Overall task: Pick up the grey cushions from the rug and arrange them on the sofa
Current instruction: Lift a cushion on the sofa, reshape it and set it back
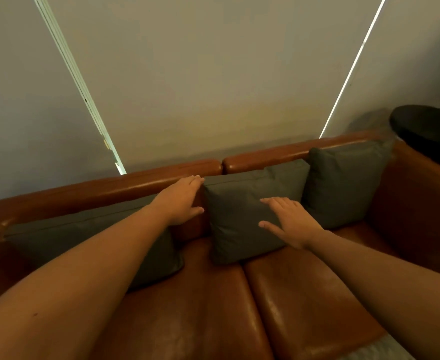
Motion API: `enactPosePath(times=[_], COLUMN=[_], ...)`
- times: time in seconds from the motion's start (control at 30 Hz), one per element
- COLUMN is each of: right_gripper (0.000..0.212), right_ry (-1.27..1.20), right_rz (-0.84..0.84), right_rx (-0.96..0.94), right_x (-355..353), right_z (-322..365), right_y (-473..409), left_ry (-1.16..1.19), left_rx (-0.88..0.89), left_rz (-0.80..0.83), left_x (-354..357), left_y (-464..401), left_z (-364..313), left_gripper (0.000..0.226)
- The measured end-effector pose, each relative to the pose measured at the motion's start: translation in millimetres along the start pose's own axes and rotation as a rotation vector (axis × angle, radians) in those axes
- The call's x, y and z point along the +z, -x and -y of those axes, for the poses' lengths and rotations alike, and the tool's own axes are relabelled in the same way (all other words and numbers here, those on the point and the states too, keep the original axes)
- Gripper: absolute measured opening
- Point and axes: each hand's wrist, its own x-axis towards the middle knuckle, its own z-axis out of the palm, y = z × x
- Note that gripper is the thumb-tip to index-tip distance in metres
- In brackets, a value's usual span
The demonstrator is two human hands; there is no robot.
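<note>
Three grey cushions lean against the back of a brown leather sofa (192,315). The middle cushion (239,216) stands upright between my hands. My left hand (182,201) lies flat against its left edge, fingers up at the top corner. My right hand (289,222) rests open on its front face, fingers spread. The left cushion (65,242) is larger and partly hidden by my left forearm. The right cushion (348,183) sits in the sofa's right corner, its left side overlapped by the middle cushion.
Grey roller blinds (213,74) cover the windows behind the sofa, with thin strips of light at their edges. A dark round object (426,128) sits beyond the right armrest. A pale patch of rug (380,350) shows at the bottom right.
</note>
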Motion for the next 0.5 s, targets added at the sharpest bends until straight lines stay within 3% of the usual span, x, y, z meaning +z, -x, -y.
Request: enactPosePath(times=[0.27,0.5], right_gripper=[0.068,0.067], right_ry=[0.044,0.057], right_rz=[0.106,0.125], right_rx=[-0.114,-0.147], right_x=[-19,-14], right_z=[-98,-140], right_y=[4,-6], left_ry=[0.007,0.015], left_rx=[-0.090,-0.125], left_rz=[0.006,0.046], left_x=[30,47], left_y=[-43,-74], left_z=[-84,-105], left_gripper=[0.088,0.093])
